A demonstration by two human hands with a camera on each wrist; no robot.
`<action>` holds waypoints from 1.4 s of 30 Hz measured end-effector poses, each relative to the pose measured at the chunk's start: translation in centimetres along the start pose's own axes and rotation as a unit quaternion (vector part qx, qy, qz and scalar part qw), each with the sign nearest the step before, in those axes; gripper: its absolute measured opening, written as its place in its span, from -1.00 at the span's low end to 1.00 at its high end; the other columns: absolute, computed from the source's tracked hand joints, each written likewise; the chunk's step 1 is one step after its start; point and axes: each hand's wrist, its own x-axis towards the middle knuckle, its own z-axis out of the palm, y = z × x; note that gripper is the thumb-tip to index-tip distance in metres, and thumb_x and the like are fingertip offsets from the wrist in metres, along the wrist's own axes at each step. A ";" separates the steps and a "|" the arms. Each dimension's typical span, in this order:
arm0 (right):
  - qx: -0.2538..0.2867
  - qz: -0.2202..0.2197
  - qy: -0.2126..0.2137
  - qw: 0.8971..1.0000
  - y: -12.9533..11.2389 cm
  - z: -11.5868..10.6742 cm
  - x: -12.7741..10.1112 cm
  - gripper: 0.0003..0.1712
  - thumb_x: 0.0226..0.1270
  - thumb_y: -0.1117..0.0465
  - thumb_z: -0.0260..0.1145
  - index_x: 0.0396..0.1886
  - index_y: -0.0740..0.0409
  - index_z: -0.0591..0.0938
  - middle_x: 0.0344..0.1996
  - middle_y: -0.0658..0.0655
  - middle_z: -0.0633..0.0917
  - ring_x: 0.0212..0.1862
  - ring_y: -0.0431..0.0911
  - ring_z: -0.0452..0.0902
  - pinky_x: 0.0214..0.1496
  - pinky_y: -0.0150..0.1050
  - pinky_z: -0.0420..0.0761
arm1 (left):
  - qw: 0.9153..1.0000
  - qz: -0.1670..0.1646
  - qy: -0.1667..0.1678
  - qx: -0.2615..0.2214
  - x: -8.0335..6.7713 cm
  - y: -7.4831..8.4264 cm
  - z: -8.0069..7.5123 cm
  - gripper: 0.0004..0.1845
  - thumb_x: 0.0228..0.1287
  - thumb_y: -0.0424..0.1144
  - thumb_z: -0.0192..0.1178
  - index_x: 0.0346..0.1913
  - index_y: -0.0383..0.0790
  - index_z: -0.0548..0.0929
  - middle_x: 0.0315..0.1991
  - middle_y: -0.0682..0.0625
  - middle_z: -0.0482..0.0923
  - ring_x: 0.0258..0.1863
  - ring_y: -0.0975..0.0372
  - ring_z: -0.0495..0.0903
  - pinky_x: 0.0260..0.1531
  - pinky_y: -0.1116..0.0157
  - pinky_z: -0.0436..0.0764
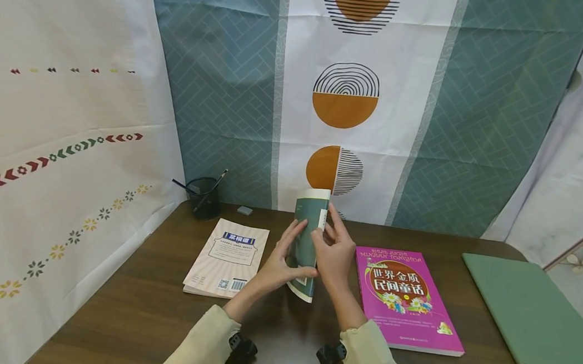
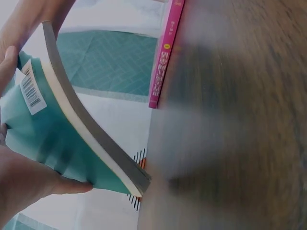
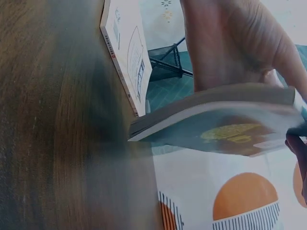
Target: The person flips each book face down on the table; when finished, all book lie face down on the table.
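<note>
I see the green book [image 1: 309,244] held upright in mid-table, its lower corner on the table [image 1: 128,305], spine edge toward me, cover slightly bent. Barcode sticker on its back cover shows in the left wrist view [image 2: 31,89]; a yellow emblem on the front in the right wrist view [image 3: 230,134], text unreadable. Left hand [image 1: 278,265] grips the book's left face, thumb curled across its lower edge. Right hand [image 1: 334,251] holds the right face, fingers up along the cover. Just right lies a pink book [image 1: 404,297] with "世界金质民间童话" on it. Just left, a cream book [image 1: 228,256] back-up, with barcode and QR code. Far right, a green notebook [image 1: 529,313]. At the back left, a pen cup [image 1: 204,196] and an eraser [image 1: 244,210].
</note>
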 end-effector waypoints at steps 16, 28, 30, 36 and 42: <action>0.027 -0.026 0.046 0.998 0.0 -0.5 0.5 -0.41 0.21 0.47 0.14 0.28 0.16 0.54 -0.09 0.33 0.74 -0.35 -0.27 0.71 -0.49 -0.55 0.49 | 0.994 -0.087 0.055 -0.022 0.2 -0.9 -1.0 -0.06 0.10 -0.06 0.44 0.51 0.16 0.15 0.47 -0.22 0.16 0.29 -0.18 0.37 0.16 -0.08 0.53; 0.030 0.002 0.084 0.996 0.9 -1.4 1.7 -0.42 0.14 0.46 0.16 0.20 0.08 0.61 -0.16 0.37 0.75 -0.45 -0.47 0.62 -0.58 -0.55 0.41 | 0.988 -0.077 0.129 -0.024 0.6 -0.4 -1.9 -0.24 0.11 -0.46 0.36 0.40 -0.21 0.35 0.06 -0.33 0.52 -0.21 0.22 0.56 -0.20 0.37 0.58; 0.030 0.009 0.090 0.995 1.1 -1.5 1.8 -0.42 0.13 0.45 0.17 0.20 0.07 0.62 -0.16 0.37 0.75 -0.47 -0.46 0.60 -0.62 -0.53 0.35 | 0.988 -0.073 0.137 -0.020 0.6 -0.2 -1.9 -0.25 0.09 -0.48 0.36 0.39 -0.22 0.37 0.04 -0.35 0.53 -0.26 0.23 0.55 -0.23 0.38 0.57; 0.031 0.021 0.101 0.994 1.9 -1.8 2.2 -0.42 0.12 0.45 0.17 0.18 0.11 0.63 -0.15 0.39 0.74 -0.41 -0.50 0.62 -0.65 -0.51 0.29 | 0.985 -0.068 0.161 -0.010 0.6 0.3 -2.0 -0.30 0.06 -0.51 0.36 0.33 -0.24 0.45 0.01 -0.36 0.53 -0.36 0.26 0.52 -0.33 0.42 0.55; 0.033 0.017 0.101 0.994 2.5 -1.9 2.2 -0.43 0.13 0.46 0.16 0.17 0.12 0.63 -0.16 0.41 0.73 -0.44 -0.51 0.60 -0.62 -0.54 0.31 | 0.983 -0.067 0.168 -0.012 0.7 0.1 -2.2 -0.34 0.08 -0.51 0.35 0.30 -0.24 0.47 0.00 -0.35 0.52 -0.37 0.26 0.53 -0.36 0.40 0.54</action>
